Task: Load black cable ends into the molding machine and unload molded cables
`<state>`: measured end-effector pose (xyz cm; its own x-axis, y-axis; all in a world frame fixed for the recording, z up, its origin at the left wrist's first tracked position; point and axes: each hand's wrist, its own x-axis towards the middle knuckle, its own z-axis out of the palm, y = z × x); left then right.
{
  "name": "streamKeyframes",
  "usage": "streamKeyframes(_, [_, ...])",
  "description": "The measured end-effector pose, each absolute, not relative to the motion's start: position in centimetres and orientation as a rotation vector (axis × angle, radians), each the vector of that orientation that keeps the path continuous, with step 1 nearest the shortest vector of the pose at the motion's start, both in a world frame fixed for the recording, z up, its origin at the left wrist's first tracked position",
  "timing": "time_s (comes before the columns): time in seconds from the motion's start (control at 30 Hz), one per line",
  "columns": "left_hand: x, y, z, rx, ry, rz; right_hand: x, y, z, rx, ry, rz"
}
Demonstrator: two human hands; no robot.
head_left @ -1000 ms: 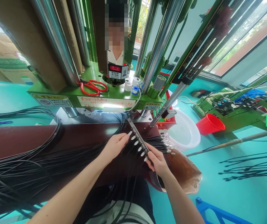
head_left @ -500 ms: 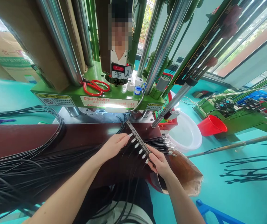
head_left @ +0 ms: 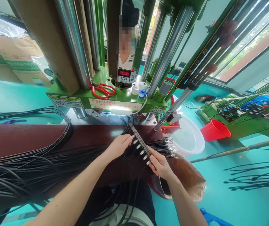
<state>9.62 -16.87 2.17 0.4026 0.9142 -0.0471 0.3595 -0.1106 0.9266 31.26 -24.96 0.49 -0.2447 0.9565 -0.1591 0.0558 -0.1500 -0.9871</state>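
A narrow dark metal bar (head_left: 139, 138) with a row of silver cable connectors (head_left: 142, 153) along its near side is held slantwise above the table. My right hand (head_left: 159, 161) is closed around its lower right end. At the upper left end, the fingers of my left hand (head_left: 120, 145) pinch a connector against the bar; the fingertips partly hide it. Black cables (head_left: 131, 185) hang from the row towards my lap. Just behind my right hand lie many cable ends (head_left: 168, 147) with silver plugs. A thick bundle of black cables (head_left: 54, 169) stretches left across the dark red table (head_left: 18, 136).
Beyond the table edge stands a green press machine (head_left: 84, 102), with red-handled scissors (head_left: 103, 91) and tape rolls on it. At right are a white tub (head_left: 188, 135), a red bucket (head_left: 215, 130) and an open paper bag (head_left: 190, 179). A person stands behind the machine.
The view has shifted slightly, so the machine and table appear a little further right. Both hands keep their holds on the bar and connector, with hardly any movement.
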Motion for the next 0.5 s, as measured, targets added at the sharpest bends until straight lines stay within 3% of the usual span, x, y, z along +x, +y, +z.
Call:
streamKeyframes(0.3, [10.0,-16.7,2.0,1.748,1.19,0.716,31.0,-24.9,0.9,-1.285,-1.371,1.483])
streamKeyframes(0.5, [11.6,-17.2,3.8,2.027,1.449,0.488,32.5,-23.9,2.5,-1.389,-1.315,1.521])
